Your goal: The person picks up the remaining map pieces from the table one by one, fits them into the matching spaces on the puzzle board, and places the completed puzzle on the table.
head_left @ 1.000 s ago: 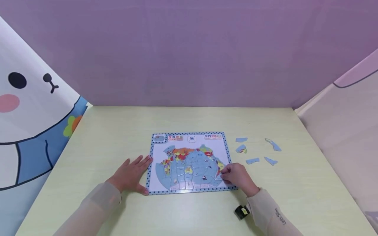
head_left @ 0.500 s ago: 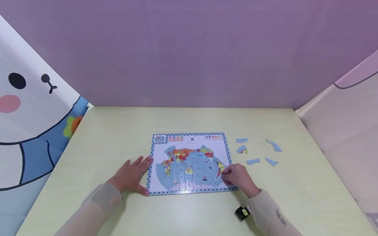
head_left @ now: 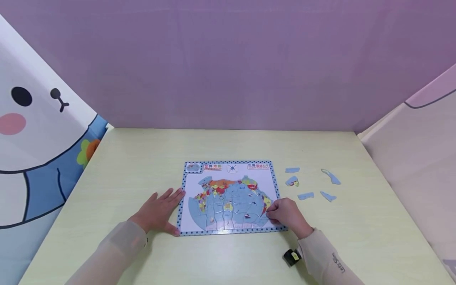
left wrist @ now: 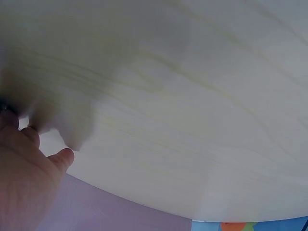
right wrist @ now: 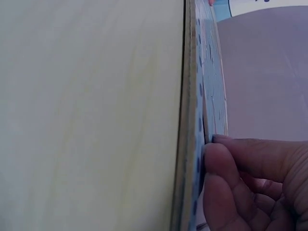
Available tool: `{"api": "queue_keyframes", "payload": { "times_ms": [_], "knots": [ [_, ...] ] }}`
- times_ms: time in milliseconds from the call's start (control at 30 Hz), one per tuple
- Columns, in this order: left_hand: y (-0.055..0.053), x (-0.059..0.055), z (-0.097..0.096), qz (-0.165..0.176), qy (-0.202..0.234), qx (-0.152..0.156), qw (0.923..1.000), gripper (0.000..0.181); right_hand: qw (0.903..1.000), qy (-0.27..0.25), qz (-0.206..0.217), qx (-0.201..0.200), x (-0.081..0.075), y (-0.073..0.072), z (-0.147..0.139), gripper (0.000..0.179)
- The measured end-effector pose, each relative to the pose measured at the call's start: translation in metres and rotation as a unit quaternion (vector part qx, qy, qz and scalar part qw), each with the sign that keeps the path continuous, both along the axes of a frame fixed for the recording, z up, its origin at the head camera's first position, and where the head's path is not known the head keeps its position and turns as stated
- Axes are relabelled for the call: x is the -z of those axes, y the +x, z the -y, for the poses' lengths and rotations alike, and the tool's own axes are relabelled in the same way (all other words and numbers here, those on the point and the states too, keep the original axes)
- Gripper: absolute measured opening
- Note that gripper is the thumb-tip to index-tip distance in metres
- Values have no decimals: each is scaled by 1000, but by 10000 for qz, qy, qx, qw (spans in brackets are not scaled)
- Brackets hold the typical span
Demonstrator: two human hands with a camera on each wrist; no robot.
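Observation:
A world-map jigsaw puzzle board (head_left: 249, 230) with a dotted blue border lies flat on the table, its map largely covered with fitted pieces. My left hand (head_left: 155, 211) is spread on the table, fingertips and thumb touching the board's left edge. At the map's lower right, my right hand (head_left: 287, 213) pinches a puzzle piece between thumb and forefinger; the fingers hide most of it. In the right wrist view, the thumb and curled fingers (right wrist: 219, 159) meet at a blue piece edge (right wrist: 209, 122) just above the board's border. The left wrist view catches only part of the left hand (left wrist: 29, 168).
Several loose pieces lie right of the board, among them a blue strip (head_left: 292, 170), a blue piece with yellow and red (head_left: 292, 181) and a curved piece (head_left: 332, 177). A small black object (head_left: 292, 257) is by the right sleeve. A purple backdrop (head_left: 228, 67) stands behind the table.
The right fingers shift very slightly at the map's lower right edge. My left hand stays in place, and the loose pieces have not been moved.

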State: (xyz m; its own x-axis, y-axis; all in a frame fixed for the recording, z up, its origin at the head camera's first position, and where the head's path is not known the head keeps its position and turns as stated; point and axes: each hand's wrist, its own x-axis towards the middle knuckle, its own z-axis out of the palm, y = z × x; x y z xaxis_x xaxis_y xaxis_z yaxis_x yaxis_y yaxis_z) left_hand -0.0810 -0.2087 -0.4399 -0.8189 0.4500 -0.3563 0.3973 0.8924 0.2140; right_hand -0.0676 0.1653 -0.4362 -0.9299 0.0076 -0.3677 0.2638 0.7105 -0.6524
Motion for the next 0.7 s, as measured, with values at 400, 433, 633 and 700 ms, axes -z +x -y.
{"api": "queue_keyframes", "payload": {
  "times_ms": [400,433,633,700],
  "knots": [
    [-2,1,-1,16,-69,-43,10000,113,10000,-33,3,-8,-1,0,-1,5],
    [-1,2,0,39,-57,-51,10000,113,10000,-44,11,-11,0,0,-1,4],
    [-1,3,0,145,-45,-127,9998,114,9996,-111,-167,-222,-2,-1,-4,5],
    [-2,2,-1,141,-43,-119,9998,114,9991,-107,-326,-261,-6,-3,-8,7]
  ]
}}
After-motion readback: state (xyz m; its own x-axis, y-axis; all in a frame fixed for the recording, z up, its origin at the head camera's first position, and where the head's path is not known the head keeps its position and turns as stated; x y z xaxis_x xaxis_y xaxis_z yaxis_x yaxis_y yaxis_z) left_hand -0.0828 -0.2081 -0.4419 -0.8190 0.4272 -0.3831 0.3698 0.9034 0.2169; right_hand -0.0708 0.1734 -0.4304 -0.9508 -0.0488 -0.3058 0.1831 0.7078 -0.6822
